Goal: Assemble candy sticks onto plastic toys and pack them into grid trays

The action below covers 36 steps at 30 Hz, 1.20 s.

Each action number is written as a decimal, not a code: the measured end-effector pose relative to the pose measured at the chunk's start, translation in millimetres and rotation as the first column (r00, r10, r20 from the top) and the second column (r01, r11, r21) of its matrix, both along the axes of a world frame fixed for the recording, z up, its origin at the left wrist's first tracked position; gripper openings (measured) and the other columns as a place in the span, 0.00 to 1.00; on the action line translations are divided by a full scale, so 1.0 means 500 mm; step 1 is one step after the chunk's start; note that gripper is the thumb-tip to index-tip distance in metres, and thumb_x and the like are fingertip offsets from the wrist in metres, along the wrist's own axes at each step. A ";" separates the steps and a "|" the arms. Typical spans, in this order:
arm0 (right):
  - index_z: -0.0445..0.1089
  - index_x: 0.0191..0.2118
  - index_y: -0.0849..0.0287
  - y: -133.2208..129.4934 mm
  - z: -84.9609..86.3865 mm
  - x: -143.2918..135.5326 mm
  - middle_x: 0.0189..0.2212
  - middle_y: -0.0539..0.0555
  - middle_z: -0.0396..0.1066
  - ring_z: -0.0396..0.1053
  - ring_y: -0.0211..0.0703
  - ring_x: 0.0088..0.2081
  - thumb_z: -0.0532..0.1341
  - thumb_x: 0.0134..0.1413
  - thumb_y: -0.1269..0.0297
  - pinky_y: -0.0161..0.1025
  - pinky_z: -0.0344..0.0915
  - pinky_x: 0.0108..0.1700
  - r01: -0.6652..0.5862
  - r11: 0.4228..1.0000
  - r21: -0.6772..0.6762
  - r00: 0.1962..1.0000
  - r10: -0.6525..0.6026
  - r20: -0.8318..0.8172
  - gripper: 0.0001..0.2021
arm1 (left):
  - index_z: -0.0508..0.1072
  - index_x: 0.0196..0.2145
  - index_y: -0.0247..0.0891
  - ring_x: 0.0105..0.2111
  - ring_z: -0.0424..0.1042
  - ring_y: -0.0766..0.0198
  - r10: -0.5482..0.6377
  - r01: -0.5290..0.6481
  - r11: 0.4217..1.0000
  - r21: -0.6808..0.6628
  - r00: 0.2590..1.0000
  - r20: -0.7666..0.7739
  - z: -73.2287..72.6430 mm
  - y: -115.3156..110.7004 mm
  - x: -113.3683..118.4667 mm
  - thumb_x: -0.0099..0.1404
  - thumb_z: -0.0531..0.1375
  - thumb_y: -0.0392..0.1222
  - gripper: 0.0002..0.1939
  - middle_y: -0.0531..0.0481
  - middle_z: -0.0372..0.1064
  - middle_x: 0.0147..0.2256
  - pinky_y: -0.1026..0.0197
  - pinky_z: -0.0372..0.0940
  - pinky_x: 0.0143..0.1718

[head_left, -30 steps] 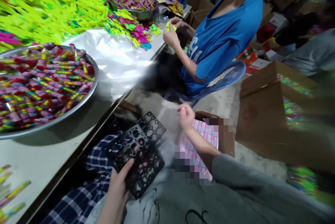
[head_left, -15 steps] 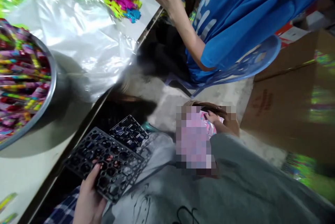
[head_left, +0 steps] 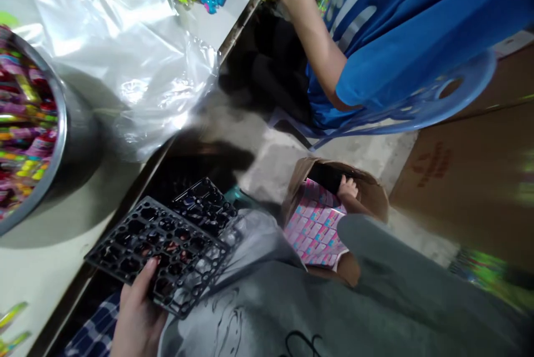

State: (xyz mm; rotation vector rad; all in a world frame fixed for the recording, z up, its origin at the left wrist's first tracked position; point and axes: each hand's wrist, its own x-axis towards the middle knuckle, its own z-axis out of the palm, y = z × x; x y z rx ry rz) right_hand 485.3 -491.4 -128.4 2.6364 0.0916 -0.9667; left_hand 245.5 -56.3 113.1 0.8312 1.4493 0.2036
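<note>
My left hand [head_left: 139,301] holds a black plastic tray [head_left: 179,290] full of round holes, with the thumb on top and fingers showing through from beneath. Another black tray [head_left: 206,201] lies beyond it, partly covered. To the right, an open brown cardboard box [head_left: 375,196] holds pink and white printed sheets [head_left: 319,229] with a repeated pattern. Inside the box, my right hand [head_left: 349,187] has its fingers curled beside a dark area above the sheets. Whatever those fingers grip, if anything, is hidden.
A metal bowl [head_left: 58,162] of wrapped candies and a clear plastic bag [head_left: 137,68] are on the white table [head_left: 62,268]. Beyond sits a co-worker in a blue shirt [head_left: 409,56] on a blue plastic chair [head_left: 471,95]. A large carton [head_left: 471,179] stands at right.
My right hand has shifted slightly right and off the pink sheet, which now lies in the box. The view has moved a little; my left hand still holds the tray.
</note>
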 end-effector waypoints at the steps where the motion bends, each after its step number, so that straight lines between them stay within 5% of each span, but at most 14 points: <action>1: 0.58 0.53 0.58 0.005 -0.011 0.012 0.54 0.58 0.56 0.59 0.48 0.51 0.54 0.58 0.60 0.52 0.58 0.51 -0.042 0.999 -0.001 0.999 0.042 -0.014 0.18 | 0.73 0.39 0.41 0.27 0.72 0.66 0.011 -0.011 1.000 0.012 1.000 -0.003 0.001 -0.003 0.000 0.47 0.64 0.40 0.18 0.58 0.75 0.30 0.68 0.70 0.30; 6: 0.55 0.57 0.55 0.018 -0.064 0.047 0.61 0.58 0.46 0.37 0.51 0.62 0.50 0.59 0.62 0.56 0.38 0.59 -0.274 0.957 0.089 0.945 0.285 -0.157 0.20 | 0.73 0.38 0.38 0.30 0.73 0.62 0.049 -0.047 0.998 0.029 0.998 -0.038 0.010 -0.016 0.004 0.47 0.63 0.39 0.17 0.54 0.75 0.32 0.64 0.70 0.32; 11: 0.60 0.52 0.61 -0.004 -0.058 0.061 0.54 0.57 0.57 0.53 0.50 0.55 0.54 0.56 0.58 0.55 0.46 0.56 -0.380 0.913 0.152 0.895 0.404 -0.188 0.19 | 0.73 0.34 0.36 0.28 0.72 0.65 0.112 -0.109 0.993 0.050 0.993 -0.048 0.021 -0.012 -0.006 0.45 0.63 0.37 0.14 0.54 0.75 0.30 0.67 0.69 0.29; 17: 0.63 0.51 0.63 -0.051 0.005 0.086 0.50 0.65 0.60 0.55 0.52 0.51 0.48 0.55 0.75 0.48 0.47 0.52 -0.431 0.885 0.176 0.887 0.452 -0.099 0.18 | 0.73 0.34 0.37 0.25 0.72 0.64 0.084 -0.084 0.996 0.003 0.993 -0.082 0.018 -0.008 -0.012 0.46 0.63 0.37 0.13 0.54 0.74 0.28 0.64 0.69 0.28; 21: 0.68 0.44 0.64 -0.063 0.060 0.083 0.45 0.64 0.64 0.54 0.51 0.50 0.50 0.51 0.75 0.45 0.44 0.52 -0.471 0.860 0.199 0.868 0.491 -0.068 0.16 | 0.73 0.36 0.37 0.32 0.73 0.61 0.032 -0.032 0.999 -0.006 0.999 -0.017 0.010 -0.004 -0.020 0.47 0.64 0.39 0.16 0.51 0.75 0.33 0.61 0.70 0.34; 26: 0.65 0.47 0.63 -0.049 0.135 0.056 0.48 0.62 0.62 0.52 0.50 0.50 0.48 0.54 0.73 0.44 0.43 0.52 -0.488 0.852 0.189 0.872 0.487 0.055 0.16 | 0.73 0.37 0.40 0.34 0.72 0.61 0.056 -0.055 0.998 -0.015 0.997 0.059 -0.008 0.015 -0.056 0.48 0.63 0.40 0.16 0.54 0.74 0.34 0.61 0.70 0.36; 32: 0.62 0.48 0.62 -0.015 0.212 0.002 0.51 0.62 0.59 0.51 0.53 0.51 0.51 0.51 0.69 0.47 0.43 0.52 -0.412 0.907 0.090 0.881 0.372 0.292 0.17 | 0.73 0.34 0.38 0.31 0.72 0.63 0.138 -0.132 0.989 -0.067 0.986 0.092 -0.022 0.036 -0.128 0.49 0.62 0.40 0.12 0.53 0.74 0.31 0.63 0.70 0.33; 36: 0.61 0.47 0.70 -0.005 0.262 -0.027 0.43 0.71 0.61 0.55 0.60 0.44 0.46 0.53 0.68 0.52 0.49 0.43 -0.242 0.970 0.025 0.827 0.193 0.529 0.18 | 0.73 0.34 0.37 0.30 0.72 0.67 0.180 -0.170 0.983 -0.070 0.969 0.172 -0.030 0.040 -0.186 0.48 0.62 0.38 0.12 0.54 0.74 0.30 0.68 0.68 0.32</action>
